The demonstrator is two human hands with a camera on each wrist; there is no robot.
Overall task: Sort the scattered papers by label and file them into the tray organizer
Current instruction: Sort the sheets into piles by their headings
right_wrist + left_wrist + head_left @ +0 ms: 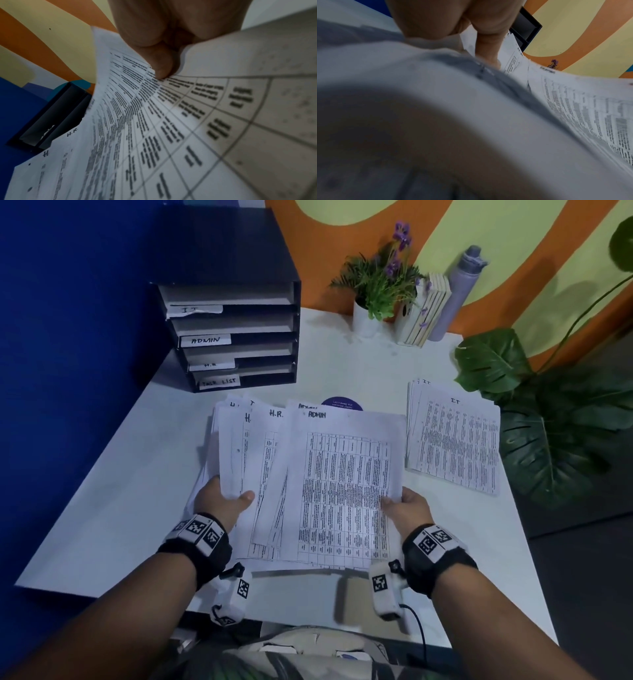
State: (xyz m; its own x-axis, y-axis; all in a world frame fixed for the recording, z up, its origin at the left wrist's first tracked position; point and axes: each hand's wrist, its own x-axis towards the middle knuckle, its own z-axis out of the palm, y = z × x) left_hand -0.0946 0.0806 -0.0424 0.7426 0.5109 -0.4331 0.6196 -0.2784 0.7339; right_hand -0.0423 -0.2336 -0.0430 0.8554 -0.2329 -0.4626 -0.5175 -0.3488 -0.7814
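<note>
The left hand [219, 501] is gripping the lower left edge of a fanned stack of papers [318, 484], its thumb [245, 498] lying on top and the other fingers hidden underneath. The right hand [407, 510] is pinching the lower right edge of the same stack, thumb pressing down on the printed table of the top sheet, which is showing "ADMIN" at its head. In the right wrist view the thumb [161, 65] is bearing on the sheet while the paper is curling around it. Sheets marked "H.R." are peeking out at the left of the fan in the centre of the head frame. A separate pile marked "IT" [454, 440] is lying flat at centre right on the white table [120, 491], apart from the held stack. The black tray organizer [236, 333] is standing in the upper left, its slots labelled IT, ADMIN, H.R. and TASK LIST. A potted plant [380, 289], books [428, 309] and a grey bottle [459, 292] are lining the upper right.
</note>
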